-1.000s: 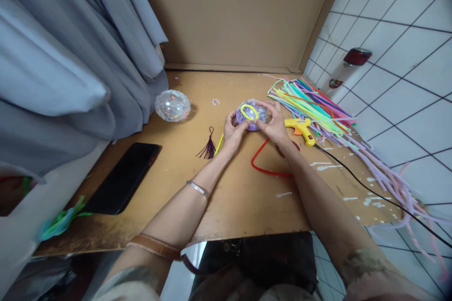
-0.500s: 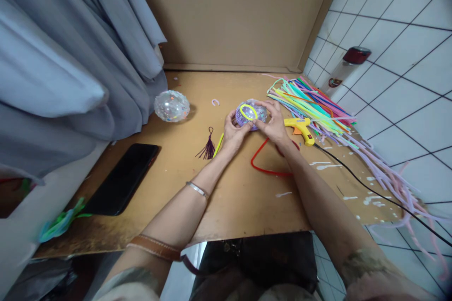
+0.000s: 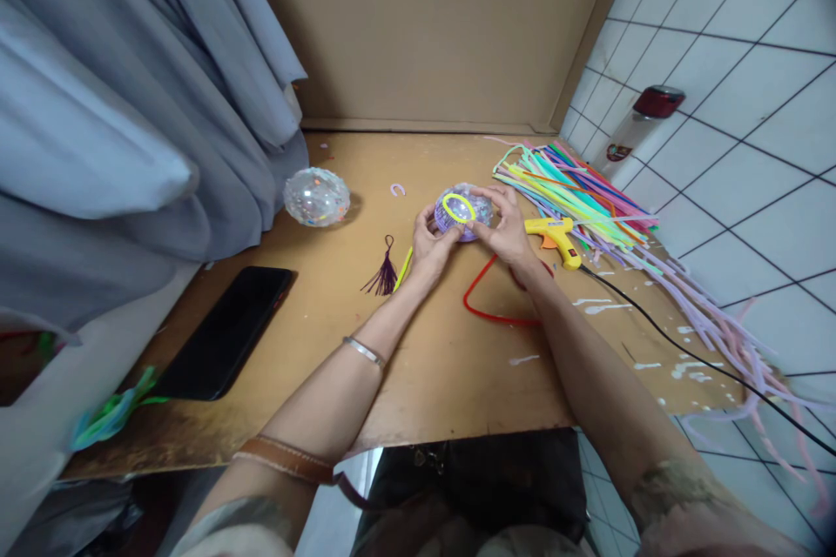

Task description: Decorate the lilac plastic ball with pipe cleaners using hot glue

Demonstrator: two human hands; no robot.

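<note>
A clear ball with purple trim [image 3: 482, 207] is held between both hands above the middle of the table. On its near face lies a yellow ring [image 3: 459, 208]. My left hand [image 3: 433, 245] grips the ball's left and lower side, with the thumb at its lower edge. My right hand [image 3: 506, 226] grips the right side, fingers over the top and thumb near the ring's lower edge. Below and left of the ball are a dark purple tassel [image 3: 385, 274] and a yellow strip [image 3: 404, 268]. A red pipe cleaner [image 3: 487, 313] curves on the table, partly under my right forearm.
A second clear ball [image 3: 317, 197] sits back left, near a small pale curved piece [image 3: 398, 190]. A black phone [image 3: 225, 332] lies at left. To the right are a yellow glue gun [image 3: 555, 238] with its cord, colourful pipe cleaners [image 3: 575, 191] and a red-lidded bottle [image 3: 643, 126].
</note>
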